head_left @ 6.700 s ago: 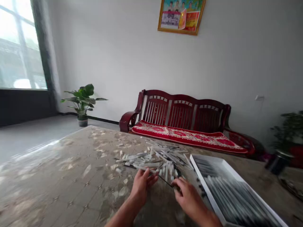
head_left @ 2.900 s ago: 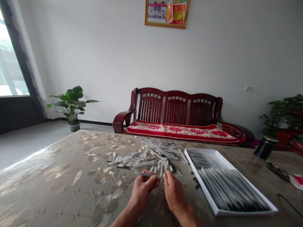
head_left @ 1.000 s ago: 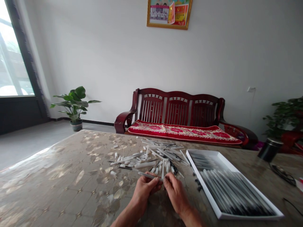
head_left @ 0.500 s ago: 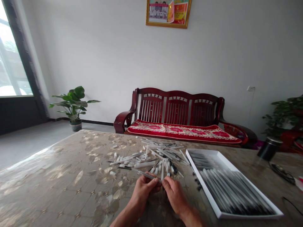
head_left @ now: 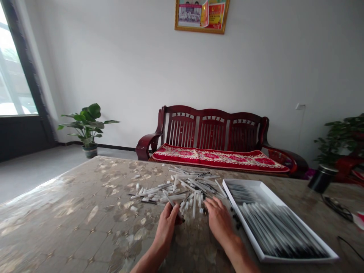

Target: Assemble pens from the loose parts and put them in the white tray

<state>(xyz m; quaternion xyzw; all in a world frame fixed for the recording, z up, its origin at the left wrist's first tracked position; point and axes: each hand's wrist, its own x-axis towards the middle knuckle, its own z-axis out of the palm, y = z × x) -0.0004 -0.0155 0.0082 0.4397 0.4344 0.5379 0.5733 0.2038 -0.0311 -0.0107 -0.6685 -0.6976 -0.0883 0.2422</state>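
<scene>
A heap of white pen barrels, caps and thin refills lies in the middle of the patterned table. My left hand is closed around one white pen, which sticks up and to the left out of the fist. My right hand lies low at the near right edge of the heap, fingers reaching among the small caps; whether it grips anything is hidden. A white tray full of finished pens lies to the right of that hand.
A dark cup and a black cable sit at the table's far right. Beyond the table are a red wooden bench, a potted plant on the floor and a window at the left.
Both hands were pinched together on one pen. Now they have parted: the left keeps the pen, tilted upward, and the right has moved forward to the heap's edge.
</scene>
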